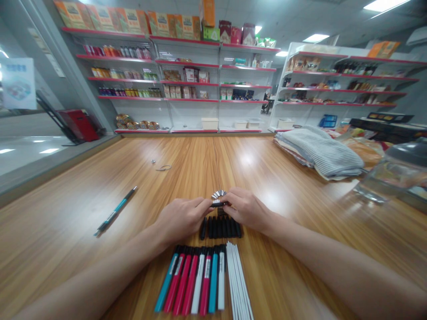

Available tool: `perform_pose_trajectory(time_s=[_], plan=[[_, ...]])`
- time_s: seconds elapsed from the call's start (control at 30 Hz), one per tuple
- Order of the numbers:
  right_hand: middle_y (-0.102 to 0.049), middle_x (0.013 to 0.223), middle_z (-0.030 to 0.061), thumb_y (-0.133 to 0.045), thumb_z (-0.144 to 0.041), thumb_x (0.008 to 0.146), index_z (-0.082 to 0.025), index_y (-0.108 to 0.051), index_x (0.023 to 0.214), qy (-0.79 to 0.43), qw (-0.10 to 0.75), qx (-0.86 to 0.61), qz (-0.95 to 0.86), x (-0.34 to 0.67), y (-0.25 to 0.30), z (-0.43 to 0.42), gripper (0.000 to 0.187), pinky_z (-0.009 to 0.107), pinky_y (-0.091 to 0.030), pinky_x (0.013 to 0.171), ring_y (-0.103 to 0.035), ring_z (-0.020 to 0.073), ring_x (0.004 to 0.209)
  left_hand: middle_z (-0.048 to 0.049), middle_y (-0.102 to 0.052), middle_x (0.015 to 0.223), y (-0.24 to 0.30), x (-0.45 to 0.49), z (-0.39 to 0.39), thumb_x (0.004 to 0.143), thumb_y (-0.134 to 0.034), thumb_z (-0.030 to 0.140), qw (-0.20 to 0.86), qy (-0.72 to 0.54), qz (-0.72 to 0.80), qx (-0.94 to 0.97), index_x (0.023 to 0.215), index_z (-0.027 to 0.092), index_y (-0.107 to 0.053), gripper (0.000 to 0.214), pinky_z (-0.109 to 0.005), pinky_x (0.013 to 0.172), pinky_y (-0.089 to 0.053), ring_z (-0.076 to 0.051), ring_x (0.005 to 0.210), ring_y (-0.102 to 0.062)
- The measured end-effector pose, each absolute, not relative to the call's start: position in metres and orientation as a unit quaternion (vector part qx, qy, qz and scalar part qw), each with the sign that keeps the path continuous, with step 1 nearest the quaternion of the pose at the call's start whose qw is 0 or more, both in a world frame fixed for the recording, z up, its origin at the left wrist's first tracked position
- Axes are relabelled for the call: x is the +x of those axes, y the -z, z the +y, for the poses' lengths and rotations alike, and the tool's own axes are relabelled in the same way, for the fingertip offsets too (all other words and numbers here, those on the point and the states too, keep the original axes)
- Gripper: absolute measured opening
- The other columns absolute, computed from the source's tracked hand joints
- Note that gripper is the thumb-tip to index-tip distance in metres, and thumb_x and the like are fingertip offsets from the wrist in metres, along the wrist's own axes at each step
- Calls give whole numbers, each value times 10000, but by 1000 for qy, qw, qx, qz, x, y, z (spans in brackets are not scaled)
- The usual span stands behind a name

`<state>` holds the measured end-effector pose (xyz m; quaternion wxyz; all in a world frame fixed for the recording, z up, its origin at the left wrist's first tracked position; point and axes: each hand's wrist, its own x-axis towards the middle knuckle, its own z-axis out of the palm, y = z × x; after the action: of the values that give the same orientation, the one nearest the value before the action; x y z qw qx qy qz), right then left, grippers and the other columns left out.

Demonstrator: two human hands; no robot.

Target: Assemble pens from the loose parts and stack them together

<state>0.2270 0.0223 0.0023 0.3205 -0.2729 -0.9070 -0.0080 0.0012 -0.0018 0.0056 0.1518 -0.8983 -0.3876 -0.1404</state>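
Above the wooden table, my left hand (182, 216) and my right hand (250, 209) meet, fingers pinched on opposite ends of one small black pen part (217, 205). Just beyond them, shiny silver tips (218, 194) are fanned out in an arc. Under my hands lies a row of short black pen parts (224, 227). Closer to me several pen barrels (191, 280) in teal, pink and white lie side by side, with black upper ends. Thin white refills (238, 284) lie to their right. Something small beneath my fingertips is partly hidden.
A teal and black pen (115, 211) lies to the left on the table (100, 178). Farther back are a thin loop (163, 168) and a small metal bit (153, 161). Folded striped cloth (328, 151) and a clear jar (383, 171) stand right. Stocked shelves (191, 83) line the back.
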Motion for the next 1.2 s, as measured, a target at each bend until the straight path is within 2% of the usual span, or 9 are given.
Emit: perform_pose_trajectory(time_s=[0.37, 0.53, 0.7, 0.83, 1.03, 1.2], plan=[[-567, 780, 57, -437, -175, 940, -128, -599, 885, 68, 288, -277, -914, 227, -4, 23, 177, 284, -418, 685, -509, 160, 737, -16, -635, 774, -7, 2, -2, 978, -323, 355, 165, 106, -416, -888, 937, 201, -528, 259, -256, 482, -327, -179, 653, -628], [-558, 810, 68, -430, -258, 964, -139, -598, 858, 110, 241, -300, -916, 227, -9, 22, 231, 286, -414, 679, -492, 178, 794, -30, -635, 757, -8, 2, -1, 975, -335, 355, 160, 109, -418, -888, 897, 183, -526, 269, -246, 479, -333, -169, 653, -628], [-559, 894, 89, -445, -295, 965, -141, -598, 878, 118, 242, -319, -909, 228, -9, 23, 234, 263, -415, 643, -500, 175, 829, -38, -637, 750, -9, 2, 0, 975, -339, 352, 160, 120, -413, -888, 888, 174, -531, 275, -227, 481, -343, -154, 641, -619], [-589, 833, 67, -431, -307, 973, -147, -611, 959, 86, 263, -299, -913, 229, -5, 24, 241, 268, -443, 706, -537, 163, 812, -34, -637, 753, -8, 1, -1, 976, -339, 343, 159, 121, -414, -888, 892, 178, -536, 270, -229, 478, -343, -154, 640, -618], [-655, 908, 79, -443, -301, 969, -157, -541, 1185, 66, 294, -245, -922, 231, -5, 23, 278, 282, -481, 742, -589, 165, 827, -22, -622, 728, -7, 1, -1, 970, -366, 324, 165, 141, -381, -899, 965, 184, -552, 233, -226, 499, -366, -140, 636, -607], [-680, 916, 72, -470, -318, 958, -158, -508, 1225, 54, 315, -236, -918, 234, -2, 24, 313, 283, -498, 753, -619, 163, 827, -15, -614, 723, -7, 0, -2, 968, -372, 322, 168, 148, -371, -901, 964, 187, -552, 224, -237, 504, -374, -140, 627, -598]])
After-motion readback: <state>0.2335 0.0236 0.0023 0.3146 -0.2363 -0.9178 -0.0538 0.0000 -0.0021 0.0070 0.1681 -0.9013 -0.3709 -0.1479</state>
